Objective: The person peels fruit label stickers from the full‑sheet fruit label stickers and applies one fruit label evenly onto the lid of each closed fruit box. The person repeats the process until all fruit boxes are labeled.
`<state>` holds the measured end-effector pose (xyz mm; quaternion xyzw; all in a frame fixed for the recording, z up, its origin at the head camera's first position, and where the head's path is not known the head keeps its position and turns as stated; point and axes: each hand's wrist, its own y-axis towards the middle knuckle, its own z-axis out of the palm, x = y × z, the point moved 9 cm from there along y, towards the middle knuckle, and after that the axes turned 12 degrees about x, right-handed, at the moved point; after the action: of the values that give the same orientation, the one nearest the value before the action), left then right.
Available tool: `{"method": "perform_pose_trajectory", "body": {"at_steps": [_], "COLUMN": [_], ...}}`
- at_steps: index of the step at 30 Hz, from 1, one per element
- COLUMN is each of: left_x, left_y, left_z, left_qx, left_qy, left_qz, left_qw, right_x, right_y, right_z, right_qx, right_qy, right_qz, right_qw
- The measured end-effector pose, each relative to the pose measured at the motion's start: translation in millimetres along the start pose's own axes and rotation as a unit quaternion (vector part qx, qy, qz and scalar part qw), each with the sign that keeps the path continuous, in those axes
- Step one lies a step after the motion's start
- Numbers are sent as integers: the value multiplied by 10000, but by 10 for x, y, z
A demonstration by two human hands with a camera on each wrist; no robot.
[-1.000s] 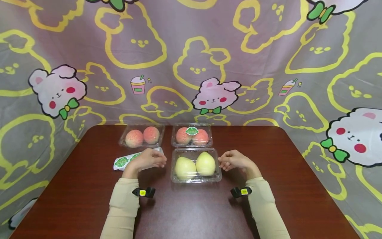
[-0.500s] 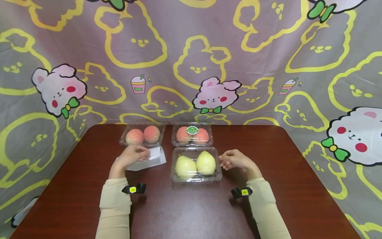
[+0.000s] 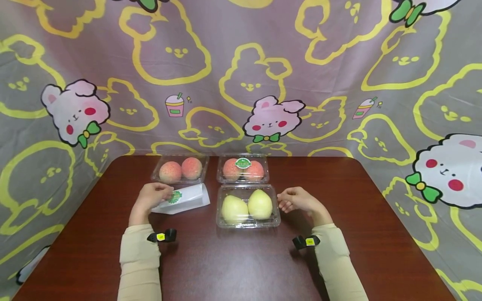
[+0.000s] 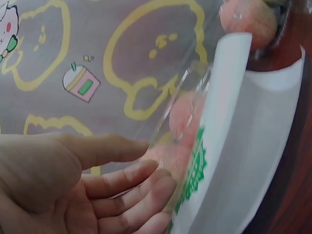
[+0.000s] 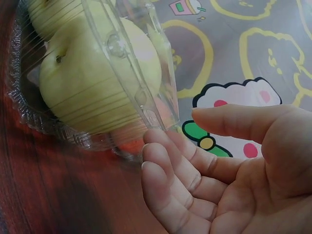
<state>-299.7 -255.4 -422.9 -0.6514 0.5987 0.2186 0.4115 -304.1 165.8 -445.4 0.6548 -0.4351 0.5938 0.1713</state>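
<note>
In the head view my left hand is at the left end of a white sheet of green round stickers, which is curled over. The left wrist view shows my thumb apart from the loosely bent fingers, nothing pinched between them, and the sheet beside the fingertips. My right hand is at the right side of a clear lidded box holding two pale yellow-green pear-like fruits. In the right wrist view its relaxed fingertips lie at the box's edge; whether they touch is unclear.
Behind the sheet stands a clear box with two peaches. To its right, another box of peaches bears a green round sticker. The brown table ends at a patterned curtain.
My left hand has moved left from beside the pear box, across the sticker sheet, to its left end. The sheet, flatter earlier, now curls over. My right hand has stayed at the pear box.
</note>
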Motion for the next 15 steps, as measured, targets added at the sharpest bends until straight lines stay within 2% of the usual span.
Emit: {"method": "perform_pose_trajectory", "body": {"at_steps": [4,15], "left_x": [103,316], "left_y": [-48,-155], "left_z": [-106,-306], "left_qx": [-317,-957], "left_qy": [312,807], "left_qz": [-381,-1047], "left_qw": [9983,9866], "right_x": [18,37], "right_y": [-3,-11], "right_z": [6,13], "right_qx": [23,31], "right_qy": [-5,-17], "right_qz": [-28,-61], "right_qw": [10000,10000]}}
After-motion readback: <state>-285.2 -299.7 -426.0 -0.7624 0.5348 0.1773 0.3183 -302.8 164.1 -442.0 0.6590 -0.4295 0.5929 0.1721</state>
